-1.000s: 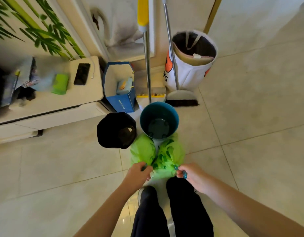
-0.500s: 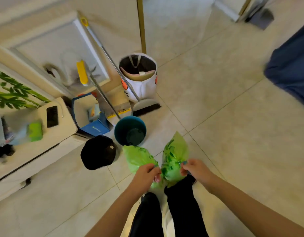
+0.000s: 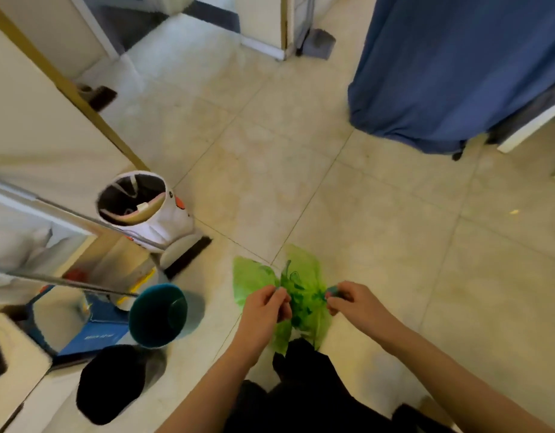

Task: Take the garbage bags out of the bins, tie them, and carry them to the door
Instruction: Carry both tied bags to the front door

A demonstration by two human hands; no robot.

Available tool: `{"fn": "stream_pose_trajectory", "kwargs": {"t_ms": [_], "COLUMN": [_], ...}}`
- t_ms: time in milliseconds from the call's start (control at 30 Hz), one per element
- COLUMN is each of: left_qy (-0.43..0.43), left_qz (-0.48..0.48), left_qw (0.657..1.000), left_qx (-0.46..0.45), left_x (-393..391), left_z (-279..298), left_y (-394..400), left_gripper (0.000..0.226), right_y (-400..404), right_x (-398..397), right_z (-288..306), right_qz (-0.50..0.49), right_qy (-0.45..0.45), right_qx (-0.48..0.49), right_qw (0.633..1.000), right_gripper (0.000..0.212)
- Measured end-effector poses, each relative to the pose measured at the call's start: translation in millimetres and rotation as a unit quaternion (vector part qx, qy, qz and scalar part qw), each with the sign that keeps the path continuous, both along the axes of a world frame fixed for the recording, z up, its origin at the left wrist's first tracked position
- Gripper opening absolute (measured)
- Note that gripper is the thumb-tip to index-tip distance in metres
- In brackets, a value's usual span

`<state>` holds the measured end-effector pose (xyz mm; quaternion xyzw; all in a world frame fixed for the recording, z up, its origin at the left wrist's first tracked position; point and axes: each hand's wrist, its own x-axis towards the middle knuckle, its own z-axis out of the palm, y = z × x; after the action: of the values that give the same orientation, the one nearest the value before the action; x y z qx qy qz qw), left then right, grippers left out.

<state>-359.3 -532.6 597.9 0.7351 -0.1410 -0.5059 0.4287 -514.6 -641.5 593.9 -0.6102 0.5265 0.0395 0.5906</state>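
Green garbage bag (image 3: 304,295) held above the tiled floor (image 3: 379,245), its top pinched by the left hand (image 3: 263,307) and right hand (image 3: 352,303), both grips clenched on plastic; teal bin (image 3: 157,317) stands left, apart.

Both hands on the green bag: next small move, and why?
Probably cross the two flaps and pull them into a knot. The left hand and right hand each pinch a side of the green garbage bag, already out of the teal bin; its flaps spread apart, with no knot visible.
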Motion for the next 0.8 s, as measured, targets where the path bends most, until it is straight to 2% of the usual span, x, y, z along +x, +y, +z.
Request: {"fn": "stream_pose_trajectory", "kwargs": {"t_ms": [100, 267, 533, 800], "left_qy": [0.005, -0.002, -0.015, -0.010], "left_qz": [-0.038, -0.121, -0.242, -0.413], "left_qw": [0.999, 0.992, 0.968, 0.908], "left_qx": [-0.012, -0.029, -0.060, -0.063], "left_x": [-26, -73, -162, -275], "left_z": [8, 22, 24, 21], "left_y": [-57, -145, -286, -427], "left_gripper": [0.026, 0.027, 0.027, 0.026], "right_y": [-36, -87, -169, -249], "right_x": [-36, -96, -202, -328], "right_z": [10, 25, 34, 29], "right_qz": [-0.073, -0.180, -0.371, -0.464], "right_qy": [-0.024, -0.038, -0.048, 0.035], "right_qx": [-0.004, -0.021, -0.048, -0.087], "right_qw": [0.997, 0.983, 0.926, 0.881], "right_gripper": [0.007, 0.017, 0.016, 0.017]}}
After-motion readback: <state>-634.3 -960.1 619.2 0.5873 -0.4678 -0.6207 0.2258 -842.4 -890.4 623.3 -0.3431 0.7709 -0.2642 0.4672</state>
